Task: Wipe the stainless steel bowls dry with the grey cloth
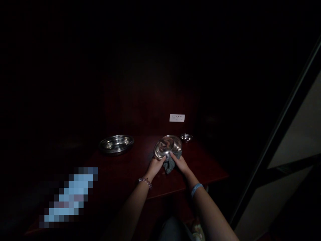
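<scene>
Over the dark red table, both hands hold a shiny steel plate [167, 146] tilted toward me. At its lower left edge my left hand [155, 166] is closed, thumb near the rim and the other fingers hidden. My right hand [181, 163] is closed on a dark grey cloth [170, 164], pressing it against the plate's lower right edge. The cloth hangs down between the hands. Just beyond the plate, at the right, a small steel bowl [186, 137] sits on the table.
Several wide steel dishes [116, 144], apparently stacked, stand on the table [140, 167] at the left. A blurred light blue patch [72, 195] is at the front left. A white socket plate [177, 117] is on the back wall. A dark-framed panel [298, 140] stands at the right.
</scene>
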A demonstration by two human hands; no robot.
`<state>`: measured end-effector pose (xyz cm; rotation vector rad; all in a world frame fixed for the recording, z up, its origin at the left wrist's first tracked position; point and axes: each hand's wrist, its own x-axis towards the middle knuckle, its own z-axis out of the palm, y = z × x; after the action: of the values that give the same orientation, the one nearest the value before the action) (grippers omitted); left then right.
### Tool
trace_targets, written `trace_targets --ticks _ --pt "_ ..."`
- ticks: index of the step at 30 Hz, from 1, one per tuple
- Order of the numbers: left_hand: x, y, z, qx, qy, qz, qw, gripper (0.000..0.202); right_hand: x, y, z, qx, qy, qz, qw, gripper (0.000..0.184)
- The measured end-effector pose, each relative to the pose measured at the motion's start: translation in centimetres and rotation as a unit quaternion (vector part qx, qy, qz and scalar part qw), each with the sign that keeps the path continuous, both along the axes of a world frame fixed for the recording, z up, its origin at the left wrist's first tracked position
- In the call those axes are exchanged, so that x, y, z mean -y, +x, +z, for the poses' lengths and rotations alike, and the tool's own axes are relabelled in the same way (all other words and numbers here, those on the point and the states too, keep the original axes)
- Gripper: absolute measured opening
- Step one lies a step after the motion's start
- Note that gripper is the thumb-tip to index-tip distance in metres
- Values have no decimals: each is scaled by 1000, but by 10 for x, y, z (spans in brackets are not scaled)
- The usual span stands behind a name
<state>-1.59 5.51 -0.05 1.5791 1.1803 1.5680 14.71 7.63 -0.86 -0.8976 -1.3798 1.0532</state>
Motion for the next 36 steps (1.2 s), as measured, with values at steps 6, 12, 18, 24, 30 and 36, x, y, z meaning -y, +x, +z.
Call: trace_targets --ticks 6,12,18,24,30,36 --pt "-3 -1 5 -10 19 -7 1000 33 -4 2 -5 0 10 -43 999 51" --pt "0 -8 16 -3 32 90 995 37 -5 3 -4 4 15 -65 998 49" --pt "0 -12 18 -37 55 116 991 38 -1 2 1 24 18 -85 996 46" --pt "-9 -18 10 -81 20 126 989 39 -8 0 -2 18 10 -95 995 48" --pt "-4 -10 13 -30 37 85 995 37 -8 1 -2 -7 16 -79 997 53" --pt "1 3 13 33 22 6 999 46 -2 3 3 -50 10 -53 997 55"
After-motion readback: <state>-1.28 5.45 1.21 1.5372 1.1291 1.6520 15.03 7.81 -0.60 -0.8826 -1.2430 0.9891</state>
